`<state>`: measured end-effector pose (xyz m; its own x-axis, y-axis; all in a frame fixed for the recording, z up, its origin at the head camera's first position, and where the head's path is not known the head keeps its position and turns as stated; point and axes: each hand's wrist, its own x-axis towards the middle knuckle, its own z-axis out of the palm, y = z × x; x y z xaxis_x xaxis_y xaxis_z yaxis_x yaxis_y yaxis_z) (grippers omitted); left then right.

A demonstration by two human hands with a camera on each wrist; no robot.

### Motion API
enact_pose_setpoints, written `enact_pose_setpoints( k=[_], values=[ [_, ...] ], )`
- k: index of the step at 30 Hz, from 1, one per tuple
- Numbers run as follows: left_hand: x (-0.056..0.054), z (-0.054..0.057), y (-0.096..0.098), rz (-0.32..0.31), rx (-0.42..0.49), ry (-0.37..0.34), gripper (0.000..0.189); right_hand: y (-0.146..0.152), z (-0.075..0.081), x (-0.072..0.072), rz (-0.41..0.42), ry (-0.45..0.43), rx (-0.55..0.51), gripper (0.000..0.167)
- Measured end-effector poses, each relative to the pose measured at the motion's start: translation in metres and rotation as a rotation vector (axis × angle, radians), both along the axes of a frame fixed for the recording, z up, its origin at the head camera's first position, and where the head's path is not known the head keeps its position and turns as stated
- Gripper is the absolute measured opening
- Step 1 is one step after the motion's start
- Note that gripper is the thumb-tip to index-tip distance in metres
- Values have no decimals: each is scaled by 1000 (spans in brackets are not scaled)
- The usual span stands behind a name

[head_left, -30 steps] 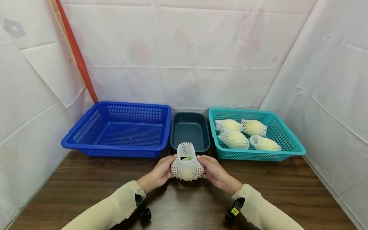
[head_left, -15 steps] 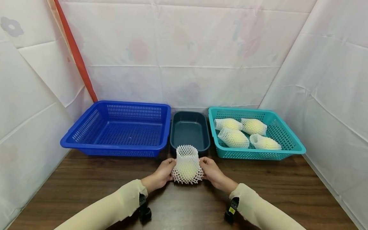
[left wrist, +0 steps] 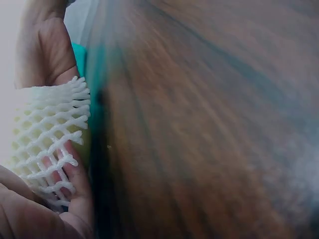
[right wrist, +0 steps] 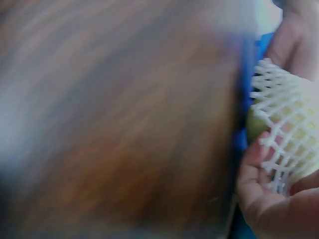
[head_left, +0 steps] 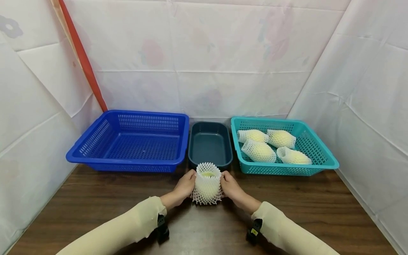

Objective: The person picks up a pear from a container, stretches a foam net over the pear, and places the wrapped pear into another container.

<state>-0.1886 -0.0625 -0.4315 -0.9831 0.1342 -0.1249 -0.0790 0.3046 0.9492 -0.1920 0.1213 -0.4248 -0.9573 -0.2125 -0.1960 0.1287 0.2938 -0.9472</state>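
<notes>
A white foam net sleeve (head_left: 206,193) is held upright between both hands in front of the dark tray. Inside it sits a yellow-green fruit (head_left: 208,174), its top showing through the sleeve's open upper end. From the left side my left hand (head_left: 185,185) pinches the netting, and my right hand (head_left: 233,188) pinches it from the right. In the left wrist view, fingers (left wrist: 75,172) show through the mesh at the lower rim. The right wrist view has the fruit's green skin (right wrist: 255,124) peeking out past the net's edge.
A blue basket (head_left: 143,162) stands at the left and a dark teal tray (head_left: 210,148) at the back middle. The turquoise basket (head_left: 318,156) on the right holds several fruits in foam nets (head_left: 259,151). Brown wooden table (head_left: 111,198); white cloth walls behind.
The sleeve's top stood narrow and its lower edge flared wide; now the top is wider and the lower part narrower around the fruit. Both hands stay on it, with small shifts.
</notes>
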Motion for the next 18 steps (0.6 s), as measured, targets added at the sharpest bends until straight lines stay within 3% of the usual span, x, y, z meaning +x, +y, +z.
enact_pose_setpoints(
  k=[6, 10, 18],
  values=[
    [4, 11, -4, -25, 157, -98, 26, 1, 20, 5, 61, -156, -134, 16],
    [6, 13, -3, -10, 239, -116, 28, 0, 25, 5, 58, -163, -169, 17],
    [8, 13, 8, 106, 421, -141, 20, -5, 30, 4, -32, -136, -196, 15]
  ],
)
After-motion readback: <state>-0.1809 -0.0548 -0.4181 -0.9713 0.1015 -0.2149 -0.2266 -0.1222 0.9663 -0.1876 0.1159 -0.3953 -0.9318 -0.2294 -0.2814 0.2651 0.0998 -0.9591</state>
